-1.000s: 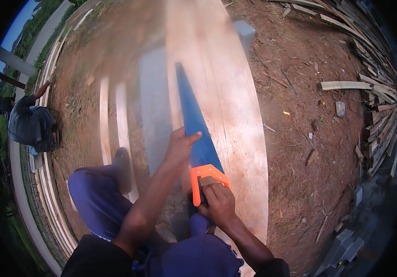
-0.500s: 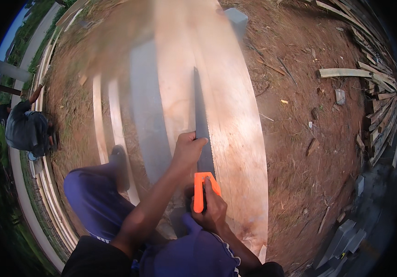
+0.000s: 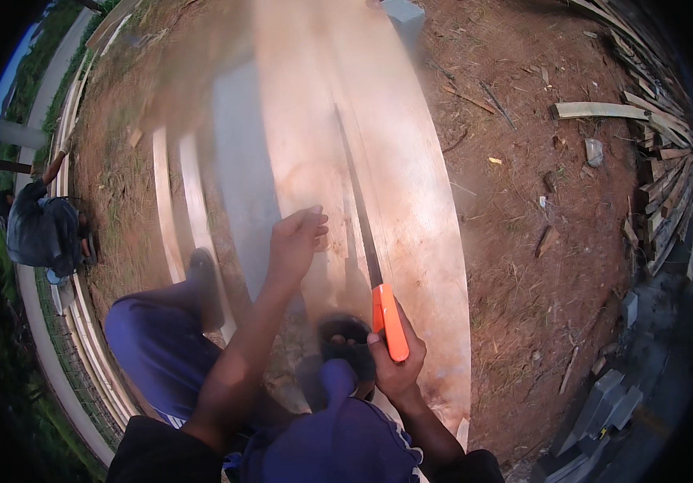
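My right hand [image 3: 399,358] is wrapped around the orange handle [image 3: 390,322] of a handsaw. The saw's thin dark blade [image 3: 360,205] points away from me, seen nearly edge-on over a wide pale wooden board [image 3: 423,241]. Left of the blade, my left hand [image 3: 298,241] hovers over the board. Its fingers are loosely curled and hold nothing that I can see. A dark-shod foot [image 3: 342,328] of mine rests by the board's near part, below my left hand. Whether the blade touches the wood is hard to tell.
A grey slab [image 3: 242,153] runs along the board's left side, with narrow wooden strips [image 3: 167,209] beyond it. Scrap lumber [image 3: 668,193] is piled at the right, grey blocks [image 3: 604,410] lower down. Another person [image 3: 44,225] crouches by long planks at the far left.
My left hand has let go of the saw blade and moved left. My right hand has shifted right and turned the saw from showing its flat side to nearly edge-on.
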Motion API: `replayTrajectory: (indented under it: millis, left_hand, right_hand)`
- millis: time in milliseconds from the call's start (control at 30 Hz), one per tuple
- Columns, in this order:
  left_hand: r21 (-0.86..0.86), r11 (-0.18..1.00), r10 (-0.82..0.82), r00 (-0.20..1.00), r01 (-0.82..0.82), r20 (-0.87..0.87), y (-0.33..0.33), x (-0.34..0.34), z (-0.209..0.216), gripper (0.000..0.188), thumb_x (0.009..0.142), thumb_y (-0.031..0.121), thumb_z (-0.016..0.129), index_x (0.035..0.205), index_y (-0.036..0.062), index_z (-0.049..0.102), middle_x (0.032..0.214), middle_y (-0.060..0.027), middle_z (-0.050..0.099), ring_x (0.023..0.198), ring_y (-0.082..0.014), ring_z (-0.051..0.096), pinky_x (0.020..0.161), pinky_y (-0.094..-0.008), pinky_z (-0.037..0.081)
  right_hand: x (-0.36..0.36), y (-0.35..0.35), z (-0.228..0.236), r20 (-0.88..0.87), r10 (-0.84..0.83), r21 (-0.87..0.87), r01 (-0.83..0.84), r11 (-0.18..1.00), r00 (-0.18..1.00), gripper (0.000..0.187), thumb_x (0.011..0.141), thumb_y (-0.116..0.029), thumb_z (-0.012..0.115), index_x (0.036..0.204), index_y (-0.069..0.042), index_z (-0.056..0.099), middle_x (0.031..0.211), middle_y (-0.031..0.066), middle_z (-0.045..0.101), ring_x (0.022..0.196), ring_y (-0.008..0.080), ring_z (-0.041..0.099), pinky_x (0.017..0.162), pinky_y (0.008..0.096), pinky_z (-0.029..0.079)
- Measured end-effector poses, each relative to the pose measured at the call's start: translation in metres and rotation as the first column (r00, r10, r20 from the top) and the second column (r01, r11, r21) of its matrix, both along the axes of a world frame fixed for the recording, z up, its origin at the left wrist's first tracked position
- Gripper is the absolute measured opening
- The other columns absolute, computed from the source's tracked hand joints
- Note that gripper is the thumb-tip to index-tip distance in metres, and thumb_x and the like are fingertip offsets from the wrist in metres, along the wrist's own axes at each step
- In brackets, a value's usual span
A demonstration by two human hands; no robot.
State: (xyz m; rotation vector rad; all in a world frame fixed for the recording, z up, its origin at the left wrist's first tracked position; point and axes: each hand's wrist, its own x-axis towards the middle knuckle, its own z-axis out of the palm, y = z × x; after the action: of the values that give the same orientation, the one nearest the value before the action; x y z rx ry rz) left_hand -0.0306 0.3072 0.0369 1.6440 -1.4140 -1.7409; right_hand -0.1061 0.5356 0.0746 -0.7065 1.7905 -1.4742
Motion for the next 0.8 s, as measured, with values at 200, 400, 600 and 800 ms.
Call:
replayTrajectory:
  millis: [200,400,600,800]
  left_hand:
    - [-0.006,0.997,0.072,0.997,-0.072,0.027,-0.018,0.034,-0.013,0.037,0.103,0.026,0.057,0.128,-0.0015,0.064,0.112,-0.0124,0.072,0.101,-0.0199,0.069,0.090,-0.0336,0.052]
    - [0.000,0.994,0.111,0.993,-0.111,-0.037,-0.015,0.049,-0.016,0.035,0.104,0.020,0.055,0.129,-0.0035,0.061,0.114,-0.0146,0.071,0.102,-0.0214,0.070,0.091,-0.0339,0.053]
    - [0.079,0.991,0.113,0.988,-0.104,-0.108,0.009,0.035,0.038,0.038,0.106,0.022,0.050,0.129,-0.0072,0.058,0.113,-0.0176,0.071,0.104,-0.0263,0.071,0.094,-0.0380,0.055]
    - [0.049,0.999,0.012,0.906,0.010,-0.422,0.038,0.025,0.119,0.045,0.104,0.028,0.051,0.127,-0.0113,0.057,0.114,-0.0240,0.070,0.109,-0.0378,0.069,0.102,-0.0525,0.052]
  right_hand:
    - [-0.036,0.024,-0.005,0.161,-0.201,0.037,0.197,0.980,0.966,0.058,0.084,0.003,0.060,0.141,0.011,0.051,0.076,0.0035,0.060,0.063,0.0080,0.054,0.057,0.0227,0.042]
    - [-0.056,0.006,0.012,0.157,-0.431,0.016,0.434,0.901,0.889,0.010,0.082,-0.006,0.057,0.077,0.001,0.052,0.062,0.0062,0.051,0.053,0.0135,0.048,0.052,0.0295,0.041]
    - [-0.057,-0.007,0.009,0.246,-0.531,-0.030,0.554,0.832,0.811,0.012,0.082,-0.008,0.058,0.077,0.000,0.051,0.063,0.0064,0.050,0.054,0.0136,0.047,0.052,0.0285,0.039]
    - [-0.062,-0.010,-0.008,0.188,-0.561,-0.073,0.581,0.810,0.806,0.016,0.082,-0.012,0.060,0.081,0.003,0.055,0.061,0.0078,0.056,0.050,0.0133,0.048,0.047,0.0281,0.038]
